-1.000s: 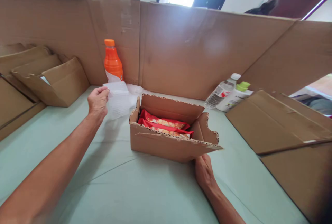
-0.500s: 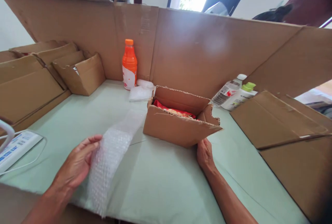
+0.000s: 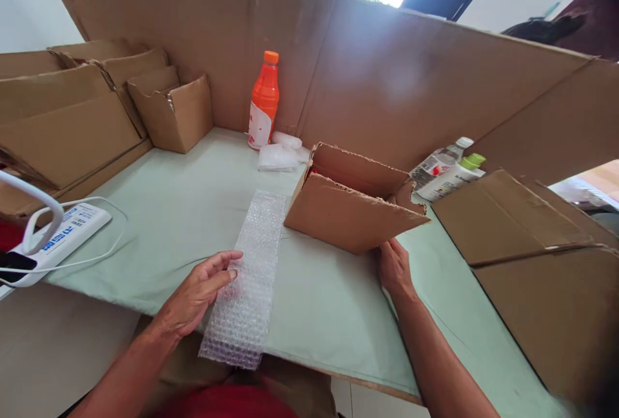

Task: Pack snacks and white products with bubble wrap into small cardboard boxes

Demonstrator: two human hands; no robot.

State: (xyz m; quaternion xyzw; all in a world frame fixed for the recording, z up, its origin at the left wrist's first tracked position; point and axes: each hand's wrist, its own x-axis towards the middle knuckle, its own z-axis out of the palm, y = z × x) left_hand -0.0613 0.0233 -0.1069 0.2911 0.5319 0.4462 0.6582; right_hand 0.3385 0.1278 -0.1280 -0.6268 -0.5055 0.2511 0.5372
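A long strip of clear bubble wrap lies on the pale green table top, its near end hanging over the front edge. My left hand rests on the strip's left edge, fingers stretched out and pressing it. A small open cardboard box stands in the middle with a sliver of red packets showing inside. My right hand grips the box's near right corner under its open front flap.
An orange drink bottle and more folded bubble wrap stand by the cardboard back wall. Two bottles lie at right by flat cardboard. Empty boxes are stacked at left; a white power strip sits at the left front edge.
My left hand took the bubble wrap from beside the orange bottle, drew it toward me and laid it flat on the table. My right hand stayed at the box. The view tipped down.
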